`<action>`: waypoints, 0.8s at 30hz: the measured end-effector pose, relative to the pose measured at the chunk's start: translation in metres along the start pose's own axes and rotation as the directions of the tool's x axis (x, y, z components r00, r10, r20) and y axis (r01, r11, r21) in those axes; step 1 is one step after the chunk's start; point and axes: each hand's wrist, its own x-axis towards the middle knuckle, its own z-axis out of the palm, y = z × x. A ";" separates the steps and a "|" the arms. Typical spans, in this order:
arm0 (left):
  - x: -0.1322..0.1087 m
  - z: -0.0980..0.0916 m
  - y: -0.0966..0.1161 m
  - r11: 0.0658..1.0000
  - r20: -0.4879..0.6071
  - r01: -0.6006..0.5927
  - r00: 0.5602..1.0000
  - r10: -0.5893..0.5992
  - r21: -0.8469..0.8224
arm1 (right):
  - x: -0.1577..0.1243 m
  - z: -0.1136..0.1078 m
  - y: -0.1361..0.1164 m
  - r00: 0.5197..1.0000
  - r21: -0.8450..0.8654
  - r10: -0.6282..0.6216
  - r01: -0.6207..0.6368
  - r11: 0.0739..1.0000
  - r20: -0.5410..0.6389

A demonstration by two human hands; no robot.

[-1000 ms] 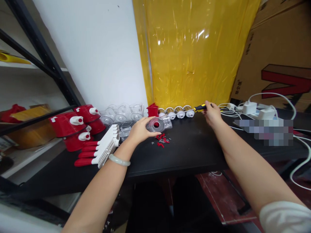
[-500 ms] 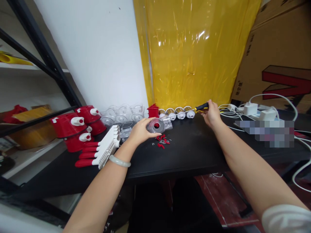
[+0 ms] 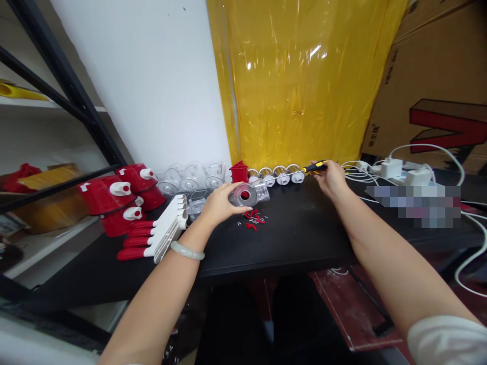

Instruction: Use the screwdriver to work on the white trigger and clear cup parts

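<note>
So, what just moved: hardly anything tbh, the right hand (image 3: 332,180) has re-settled its fingers a touch around the back of the screwdriver (image 3: 315,166), while the left hand (image 3: 220,205) sits pretty much where it was a second ago

What that means: my read is the driver work is still going on, since the shaft lines up on the clear part (image 3: 262,191) the same way

Left fingers: curved in a C round the clear part, spread about to its width, thumb on the near side, holding on

Right fingers: curled in on the screwdriver handle, nothing else in there as far as I can tell

Clear part: mid-table, just behind the red bits (image 3: 251,226); can't tell if it rests on the black table (image 3: 300,238) or hangs a little above; round mouth towards the camera, something red showing inside

Screwdriver tip: pointing left at the clear part, contact too small to make out

Loose stuff: red bits mixed with what look like small screws (image 3: 253,220)

Clear cups (image 3: 188,181): clustered by the white panel (image 3: 160,91), can't make out any contents, but it's see-through on see-through so don't quote me

Red box (image 3: 239,173): beside the gold-and-white cylinders (image 3: 281,175), inside hidden

Red housings (image 3: 106,195): stacked on the left, white knobs on them, insides hidden too
</note>
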 end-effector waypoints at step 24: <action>0.000 0.000 0.001 1.000 0.008 0.002 1.000 -0.002 -0.003 | -0.007 0.004 0.000 0.994 -0.038 0.008 -0.012 0.999 -0.114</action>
